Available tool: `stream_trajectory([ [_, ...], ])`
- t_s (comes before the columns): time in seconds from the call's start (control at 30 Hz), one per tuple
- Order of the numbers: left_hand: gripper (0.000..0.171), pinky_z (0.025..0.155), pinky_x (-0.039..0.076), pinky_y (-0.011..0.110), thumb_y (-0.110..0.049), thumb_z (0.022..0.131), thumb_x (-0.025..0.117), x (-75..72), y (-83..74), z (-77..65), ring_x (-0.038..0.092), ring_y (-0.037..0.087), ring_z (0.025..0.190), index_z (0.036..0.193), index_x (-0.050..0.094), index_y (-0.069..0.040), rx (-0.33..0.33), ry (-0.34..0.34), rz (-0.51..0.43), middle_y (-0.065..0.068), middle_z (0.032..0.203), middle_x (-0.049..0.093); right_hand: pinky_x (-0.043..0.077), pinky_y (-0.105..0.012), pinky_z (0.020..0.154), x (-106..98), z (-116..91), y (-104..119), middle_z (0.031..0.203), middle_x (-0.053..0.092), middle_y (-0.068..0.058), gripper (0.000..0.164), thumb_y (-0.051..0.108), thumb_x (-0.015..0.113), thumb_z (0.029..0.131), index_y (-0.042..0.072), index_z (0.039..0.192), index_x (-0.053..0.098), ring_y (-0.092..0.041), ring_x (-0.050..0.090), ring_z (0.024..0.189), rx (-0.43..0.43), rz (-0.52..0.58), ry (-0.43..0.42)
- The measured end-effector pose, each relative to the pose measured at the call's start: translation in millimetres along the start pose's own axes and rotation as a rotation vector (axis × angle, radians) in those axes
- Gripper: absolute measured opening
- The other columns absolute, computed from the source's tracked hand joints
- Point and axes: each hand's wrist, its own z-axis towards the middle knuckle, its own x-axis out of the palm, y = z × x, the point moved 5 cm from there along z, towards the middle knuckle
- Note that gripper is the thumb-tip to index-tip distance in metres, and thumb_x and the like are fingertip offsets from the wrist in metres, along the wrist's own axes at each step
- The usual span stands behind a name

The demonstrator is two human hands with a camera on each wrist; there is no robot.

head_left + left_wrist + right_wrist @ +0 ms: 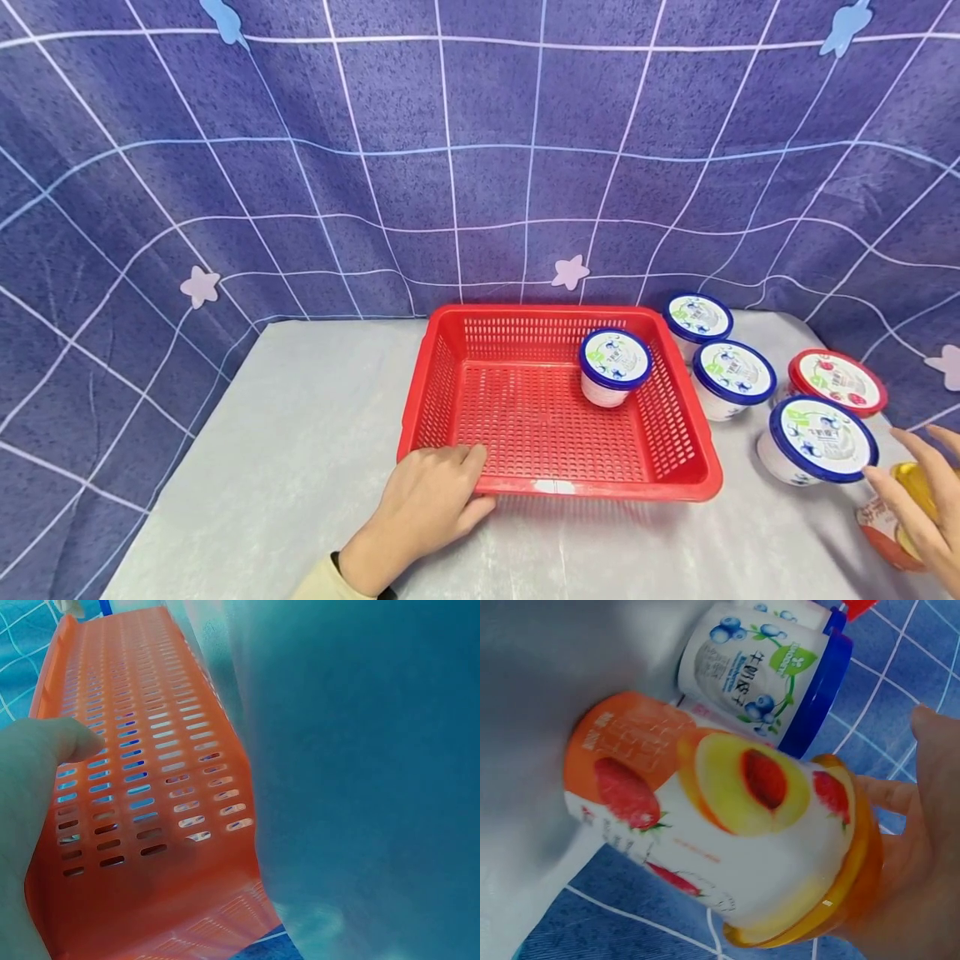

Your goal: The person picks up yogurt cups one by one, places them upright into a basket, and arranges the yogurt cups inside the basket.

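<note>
My left hand (431, 496) grips the near left rim of a red perforated basket (558, 486), fingers over the edge. In the left wrist view, the thumb (79, 742) lies against its outer wall. Inside the basket, at the right, stands a white cup with a blue lid (615, 358). At the far right, my right hand (926, 500) is spread around a fruit-printed cup with a yellow lid (888, 533). The right wrist view shows peach and strawberry pictures on this cup (727, 795), with fingers behind its lid; whether they touch is unclear.
Right of the basket stand several blue-lidded cups: one at the back (699, 317), one in the middle (733, 372), one in front (823, 439). A red-lidded cup (837, 382) stands among them. A blue gridded curtain (487, 192) hangs behind the grey table (285, 467).
</note>
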Motion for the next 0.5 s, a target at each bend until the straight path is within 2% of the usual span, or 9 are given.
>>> stream_trajectory([
  [0.23,0.04,0.042,0.029,0.026,-0.047,0.073,0.073,0.4,-0.4,-0.1,0.045,0.011,0.046,0.078,0.048,-0.016,-0.004,0.014,-0.003,-0.01,0.059,0.042,0.009,-0.051,0.119,1.8,-5.6,-15.5,0.145,0.034,-0.038,0.061,0.039,0.056,0.099,-0.01,0.133,0.049,-0.048,0.025,0.142,0.055,-0.058,0.001],
  [0.3,0.041,0.042,0.029,0.026,-0.047,0.073,0.073,0.2,-0.8,0.0,0.046,0.011,0.046,0.079,0.048,-0.016,-0.003,0.013,-0.003,-0.01,0.059,0.041,0.009,-0.05,0.12,1.6,-6.3,-19.4,0.142,0.036,-0.038,0.064,0.044,0.054,0.098,-0.01,0.132,0.049,-0.047,0.026,0.141,0.048,-0.07,-0.012],
  [0.4,0.041,0.042,0.029,0.026,-0.047,0.072,0.073,-0.3,-1.0,0.0,0.046,0.011,0.046,0.079,0.049,-0.016,-0.001,0.006,0.002,-0.009,0.059,0.041,0.012,-0.046,0.12,1.5,-7.1,-21.5,0.132,0.042,-0.039,0.072,0.055,0.052,0.096,-0.009,0.129,0.052,-0.048,0.031,0.137,-0.01,-0.055,-0.058],
  [0.43,0.041,0.042,0.029,0.026,-0.047,0.072,0.073,-0.6,-1.0,0.2,0.046,0.012,0.046,0.079,0.049,-0.015,-0.001,0.003,0.003,-0.009,0.059,0.041,0.013,-0.041,0.12,1.7,-7.8,-21.6,0.126,0.046,-0.039,0.072,0.056,0.053,0.095,-0.008,0.128,0.053,-0.049,0.034,0.134,-0.027,-0.04,-0.076],
  [0.5,0.04,0.042,0.029,0.026,-0.047,0.072,0.073,-0.9,-0.8,0.7,0.046,0.012,0.046,0.079,0.049,-0.015,-0.002,0.0,0.004,-0.009,0.059,0.041,0.033,-0.025,0.108,2.4,-8.7,-22.2,0.109,0.053,-0.038,0.068,0.053,0.056,0.095,-0.009,0.125,0.054,-0.029,0.059,0.106,-0.043,-0.031,-0.092],
])
